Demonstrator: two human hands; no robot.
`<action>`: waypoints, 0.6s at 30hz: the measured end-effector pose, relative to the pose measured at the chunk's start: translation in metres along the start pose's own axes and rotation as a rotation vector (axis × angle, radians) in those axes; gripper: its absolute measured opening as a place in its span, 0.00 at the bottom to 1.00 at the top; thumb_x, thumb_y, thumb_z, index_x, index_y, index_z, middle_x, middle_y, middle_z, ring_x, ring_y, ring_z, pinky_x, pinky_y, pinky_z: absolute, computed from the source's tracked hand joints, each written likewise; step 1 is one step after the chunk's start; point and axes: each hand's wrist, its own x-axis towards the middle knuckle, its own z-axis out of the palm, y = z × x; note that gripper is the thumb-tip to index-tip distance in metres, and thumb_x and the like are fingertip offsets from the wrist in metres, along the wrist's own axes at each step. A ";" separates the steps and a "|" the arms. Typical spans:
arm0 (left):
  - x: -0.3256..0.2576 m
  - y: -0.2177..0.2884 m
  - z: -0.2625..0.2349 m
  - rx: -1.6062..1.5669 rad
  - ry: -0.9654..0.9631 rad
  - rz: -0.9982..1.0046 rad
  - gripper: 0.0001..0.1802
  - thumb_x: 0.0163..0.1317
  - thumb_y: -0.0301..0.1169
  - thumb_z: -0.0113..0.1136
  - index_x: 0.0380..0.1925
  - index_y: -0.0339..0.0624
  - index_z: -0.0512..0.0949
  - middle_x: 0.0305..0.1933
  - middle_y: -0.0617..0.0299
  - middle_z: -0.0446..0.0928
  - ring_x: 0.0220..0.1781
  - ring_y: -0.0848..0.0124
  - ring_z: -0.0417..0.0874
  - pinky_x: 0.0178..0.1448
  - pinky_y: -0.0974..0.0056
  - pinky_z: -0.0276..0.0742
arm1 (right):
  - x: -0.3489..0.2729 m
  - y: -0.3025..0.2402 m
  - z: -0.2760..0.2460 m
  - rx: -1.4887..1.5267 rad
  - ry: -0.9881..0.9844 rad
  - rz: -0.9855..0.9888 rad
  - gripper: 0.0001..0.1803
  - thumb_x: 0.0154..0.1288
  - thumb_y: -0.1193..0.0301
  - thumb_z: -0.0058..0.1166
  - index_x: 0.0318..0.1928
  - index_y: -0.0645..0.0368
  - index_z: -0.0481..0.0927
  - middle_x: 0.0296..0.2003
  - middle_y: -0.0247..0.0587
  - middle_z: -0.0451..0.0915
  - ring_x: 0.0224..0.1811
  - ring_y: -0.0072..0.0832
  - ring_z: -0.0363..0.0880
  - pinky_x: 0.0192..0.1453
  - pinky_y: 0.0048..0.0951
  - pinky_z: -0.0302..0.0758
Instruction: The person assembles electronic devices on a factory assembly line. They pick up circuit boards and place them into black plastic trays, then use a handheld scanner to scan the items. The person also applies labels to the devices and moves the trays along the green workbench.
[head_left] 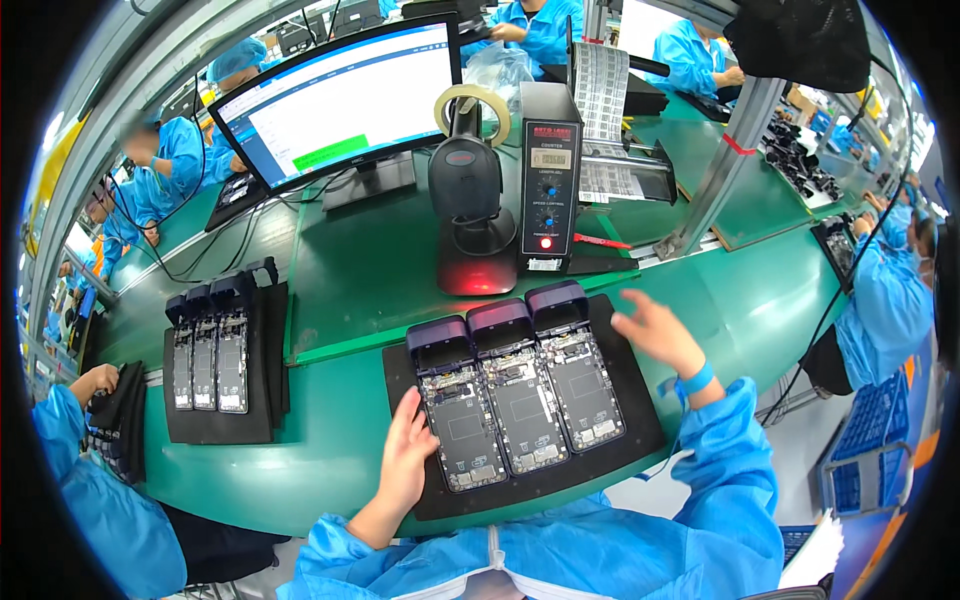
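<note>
Three opened handheld electronic devices lie side by side on a black mat (640, 410) in front of me: a left one (460, 425), a middle one (525, 410) and a right one (580, 390). Each shows a dark inner board with metal shields and has a dark purple-black hood at its far end. Beside the left device, my left hand (403, 462) has its fingers stretched out and holds nothing. My right hand (657, 332), wearing a blue wristband, hovers with fingers apart over the mat's far right, away from the devices. It is empty too.
A black scanner (466, 185) on a stand, with a tape roll round it, and a label machine (549, 170) stand behind the mat. A monitor (340, 100) is at the back left. Another mat of similar devices (205, 365) lies left. Co-workers in blue sit around.
</note>
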 end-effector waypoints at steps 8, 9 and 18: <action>0.021 0.000 -0.001 -0.076 -0.103 -0.357 0.23 0.53 0.21 0.50 0.51 0.36 0.62 0.49 0.54 0.71 0.49 0.66 0.74 0.53 0.62 0.70 | 0.095 -0.038 -0.023 0.638 0.552 -0.051 0.19 0.56 0.63 0.53 0.34 0.70 0.78 0.16 0.30 0.69 0.17 0.16 0.64 0.21 0.21 0.60; 0.020 -0.005 0.003 -0.098 -0.051 -0.317 0.23 0.49 0.16 0.54 0.47 0.36 0.65 0.47 0.57 0.72 0.48 0.68 0.74 0.53 0.64 0.69 | 0.100 -0.039 -0.021 0.726 0.518 -0.062 0.18 0.55 0.62 0.54 0.30 0.70 0.78 0.16 0.27 0.67 0.15 0.15 0.59 0.17 0.21 0.54; 0.002 0.025 0.001 -0.555 -0.305 -0.345 0.26 0.47 0.16 0.54 0.50 0.36 0.65 0.50 0.52 0.71 0.53 0.58 0.71 0.58 0.53 0.65 | 0.114 -0.055 -0.009 1.041 0.435 0.090 0.13 0.55 0.62 0.53 0.22 0.57 0.73 0.14 0.23 0.61 0.12 0.13 0.52 0.14 0.19 0.45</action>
